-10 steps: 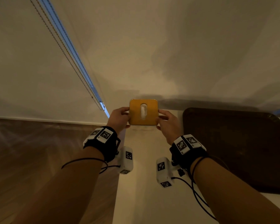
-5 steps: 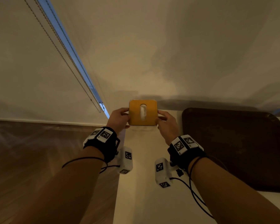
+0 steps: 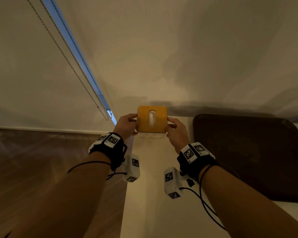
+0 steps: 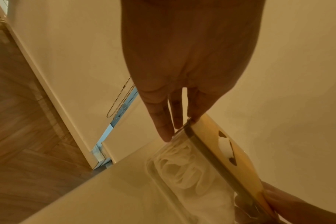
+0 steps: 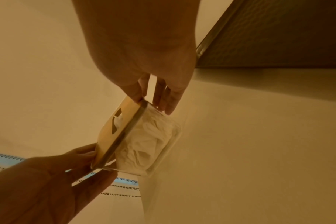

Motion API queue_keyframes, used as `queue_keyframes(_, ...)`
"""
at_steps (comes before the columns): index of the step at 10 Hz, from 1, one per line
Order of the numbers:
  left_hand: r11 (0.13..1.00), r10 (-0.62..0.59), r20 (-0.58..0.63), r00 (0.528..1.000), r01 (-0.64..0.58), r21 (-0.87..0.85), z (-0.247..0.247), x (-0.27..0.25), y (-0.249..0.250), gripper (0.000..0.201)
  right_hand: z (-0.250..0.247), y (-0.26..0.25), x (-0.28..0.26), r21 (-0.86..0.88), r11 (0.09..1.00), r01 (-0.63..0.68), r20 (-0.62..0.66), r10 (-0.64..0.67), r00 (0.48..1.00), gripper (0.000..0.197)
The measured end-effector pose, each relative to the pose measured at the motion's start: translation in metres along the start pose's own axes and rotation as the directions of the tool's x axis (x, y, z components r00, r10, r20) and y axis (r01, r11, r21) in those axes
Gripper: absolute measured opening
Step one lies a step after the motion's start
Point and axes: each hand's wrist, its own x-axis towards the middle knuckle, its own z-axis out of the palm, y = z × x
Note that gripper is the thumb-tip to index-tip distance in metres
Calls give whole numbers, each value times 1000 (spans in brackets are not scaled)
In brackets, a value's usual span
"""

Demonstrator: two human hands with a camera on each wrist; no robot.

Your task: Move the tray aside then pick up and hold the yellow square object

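The yellow square object (image 3: 143,122) is a flat lid with a slot, on top of a clear box stuffed with white tissue (image 4: 182,166). It is at the far left end of the white table (image 3: 150,203). My left hand (image 3: 133,124) pinches its left edge, thumb on the lid and fingers down the box's side (image 4: 163,128). My right hand (image 3: 170,125) pinches the right edge the same way (image 5: 153,103). I cannot tell whether the box's bottom touches the table. The dark brown tray (image 3: 248,152) lies flat on the table, right of my right hand.
A pale wall rises just behind the table. Bead cords (image 3: 72,62) hang beside a window strip at the left. The table's left edge drops to a wooden floor (image 3: 33,160) under my left forearm. Wrist-camera cables trail from both wrists.
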Motion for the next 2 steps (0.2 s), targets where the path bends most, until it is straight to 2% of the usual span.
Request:
queue_keyframes(1, 1000, 1, -5, 1000, -1, -14, 0, 1, -1, 45, -2, 0, -1, -16, 1000, -6, -8, 6, 1000, 39)
queue_keyframes(2, 993, -29, -89, 996, 19, -117, -12, -5, -14, 37, -12, 7, -6, 22, 1000, -20, -35, 21, 999, 41)
